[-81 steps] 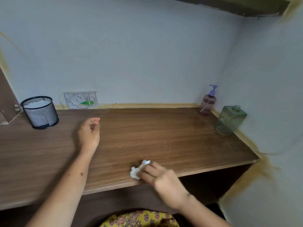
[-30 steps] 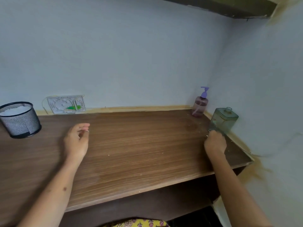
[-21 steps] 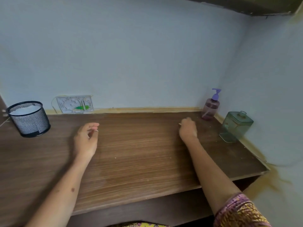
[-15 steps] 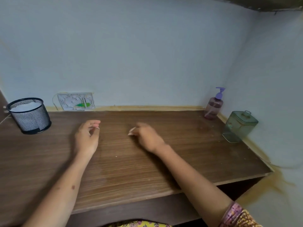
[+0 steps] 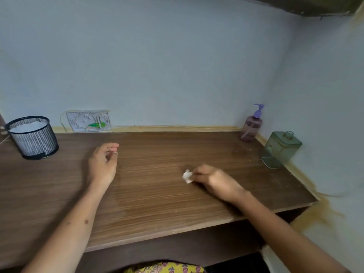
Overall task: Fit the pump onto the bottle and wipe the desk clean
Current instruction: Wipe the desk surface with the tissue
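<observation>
The bottle [image 5: 250, 128] stands upright in the table's [image 5: 157, 194] far right corner, its purple pump [image 5: 257, 110] already on. A green jar [image 5: 280, 149] stands just nearer than the bottle, against the right wall. Well left of the bottle and nearer, the right hand [image 5: 216, 181] pinches a white wad [image 5: 187, 175] against the tabletop. Farther left, the left hand [image 5: 103, 164] rests on the wood, fingers loosely curled, holding nothing. A mesh cup [image 5: 32, 137] sits far left of the bottle. Bare wood lies between wad and bottle. What the wad is made of is unclear.
</observation>
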`<action>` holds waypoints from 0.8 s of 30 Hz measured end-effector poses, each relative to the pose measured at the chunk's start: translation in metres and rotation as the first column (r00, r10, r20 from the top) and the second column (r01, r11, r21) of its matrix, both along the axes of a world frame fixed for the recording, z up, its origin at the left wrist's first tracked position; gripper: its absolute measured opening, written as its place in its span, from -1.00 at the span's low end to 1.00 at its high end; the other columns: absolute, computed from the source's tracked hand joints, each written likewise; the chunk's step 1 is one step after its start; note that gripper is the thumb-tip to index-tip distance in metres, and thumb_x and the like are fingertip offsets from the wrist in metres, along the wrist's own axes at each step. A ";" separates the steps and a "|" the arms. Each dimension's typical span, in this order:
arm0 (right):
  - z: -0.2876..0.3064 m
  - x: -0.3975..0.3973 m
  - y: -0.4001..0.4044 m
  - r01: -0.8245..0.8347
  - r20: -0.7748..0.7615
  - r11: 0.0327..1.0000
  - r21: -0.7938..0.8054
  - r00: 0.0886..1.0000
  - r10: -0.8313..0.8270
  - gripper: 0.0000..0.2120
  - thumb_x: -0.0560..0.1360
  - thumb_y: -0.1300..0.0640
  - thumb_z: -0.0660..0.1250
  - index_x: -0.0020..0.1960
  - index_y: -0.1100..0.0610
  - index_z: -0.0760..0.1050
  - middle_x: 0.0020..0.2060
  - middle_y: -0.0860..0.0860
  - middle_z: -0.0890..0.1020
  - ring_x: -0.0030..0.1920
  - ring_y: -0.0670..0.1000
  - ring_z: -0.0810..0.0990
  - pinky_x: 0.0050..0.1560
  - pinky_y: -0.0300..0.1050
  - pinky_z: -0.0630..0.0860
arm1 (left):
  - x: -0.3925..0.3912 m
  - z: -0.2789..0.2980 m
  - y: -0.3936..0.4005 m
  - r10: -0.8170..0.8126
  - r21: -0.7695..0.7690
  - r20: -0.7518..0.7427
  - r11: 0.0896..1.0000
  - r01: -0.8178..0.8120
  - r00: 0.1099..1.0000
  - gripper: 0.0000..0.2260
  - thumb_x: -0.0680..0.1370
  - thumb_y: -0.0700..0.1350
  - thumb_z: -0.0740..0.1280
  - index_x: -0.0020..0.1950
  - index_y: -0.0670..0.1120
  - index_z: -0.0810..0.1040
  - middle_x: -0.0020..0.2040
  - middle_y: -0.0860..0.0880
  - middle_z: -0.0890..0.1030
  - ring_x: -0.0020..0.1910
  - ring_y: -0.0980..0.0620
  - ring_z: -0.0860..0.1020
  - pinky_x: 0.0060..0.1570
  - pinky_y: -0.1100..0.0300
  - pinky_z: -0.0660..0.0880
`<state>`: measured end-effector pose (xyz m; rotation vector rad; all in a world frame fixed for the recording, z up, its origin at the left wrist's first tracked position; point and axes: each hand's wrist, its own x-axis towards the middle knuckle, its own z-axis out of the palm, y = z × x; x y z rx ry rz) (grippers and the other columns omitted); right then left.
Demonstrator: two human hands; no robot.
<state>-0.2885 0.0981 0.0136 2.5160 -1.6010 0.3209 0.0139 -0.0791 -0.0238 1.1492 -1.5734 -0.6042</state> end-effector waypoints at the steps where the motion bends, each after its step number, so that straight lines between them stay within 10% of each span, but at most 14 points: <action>1: 0.003 -0.023 -0.001 0.105 -0.043 0.994 -0.004 0.994 -0.105 -0.65 0.43 0.32 0.40 0.19 0.09 0.59 0.11 0.04 0.62 0.11 0.03 0.58 0.13 -0.13 0.53 | 0.000 0.000 0.000 -0.001 0.001 0.008 1.000 0.001 1.000 -0.74 0.51 -0.34 0.27 0.04 -0.01 0.58 0.01 -0.08 0.64 -0.03 -0.02 0.59 -0.06 0.49 0.40; 5: 0.014 -0.108 0.000 0.625 -0.098 0.779 0.046 0.779 -0.619 -0.67 0.51 0.30 0.26 0.22 0.06 0.56 0.12 0.07 0.57 0.14 0.08 0.54 0.14 -0.02 0.51 | 0.002 -0.001 0.001 0.001 0.008 -0.002 1.000 -0.001 1.000 -0.75 0.51 -0.34 0.27 0.05 -0.03 0.58 0.02 -0.12 0.64 -0.01 -0.06 0.59 0.06 0.17 0.47; 10: 0.008 -0.114 0.029 0.871 0.045 0.488 0.058 0.486 -0.873 -0.74 0.51 0.33 0.22 0.13 0.15 0.56 0.06 0.11 0.61 0.06 0.12 0.60 0.02 -0.04 0.51 | 0.003 -0.004 0.001 0.011 -0.002 0.005 1.000 -0.011 1.000 -0.76 0.52 -0.34 0.28 0.07 -0.07 0.59 0.01 -0.09 0.64 -0.03 -0.03 0.58 -0.13 0.58 0.34; 17: -0.005 -0.022 0.085 0.351 0.165 0.936 -0.017 0.924 -0.343 -0.75 0.47 0.33 0.36 0.07 0.08 0.64 0.03 -0.04 0.64 0.05 -0.04 0.60 0.07 -0.15 0.56 | 0.003 -0.005 -0.001 -0.002 0.012 0.000 1.000 0.002 1.000 -0.77 0.53 -0.31 0.27 0.06 -0.02 0.58 0.03 -0.09 0.64 -0.02 -0.03 0.58 -0.11 0.53 0.36; 20: -0.002 -0.032 0.106 0.200 0.093 0.979 0.035 0.975 -0.202 -0.69 0.46 0.29 0.39 0.16 0.04 0.61 0.11 -0.08 0.62 0.12 -0.14 0.56 0.15 -0.28 0.50 | 0.004 -0.006 -0.001 0.003 0.015 0.005 1.000 -0.003 1.000 -0.78 0.53 -0.31 0.27 0.08 -0.05 0.59 0.03 -0.07 0.63 -0.03 -0.02 0.58 -0.14 0.57 0.35; 24: 0.000 -0.087 0.112 0.437 -0.010 0.899 -0.021 0.899 -0.437 -0.66 0.39 0.34 0.44 0.12 0.05 0.64 0.09 0.00 0.65 0.08 -0.03 0.62 0.09 -0.17 0.55 | 0.006 -0.006 0.000 0.001 0.022 -0.010 1.000 -0.001 1.000 -0.77 0.53 -0.31 0.27 0.08 -0.06 0.59 0.03 -0.11 0.64 -0.10 0.07 0.56 -0.14 0.57 0.35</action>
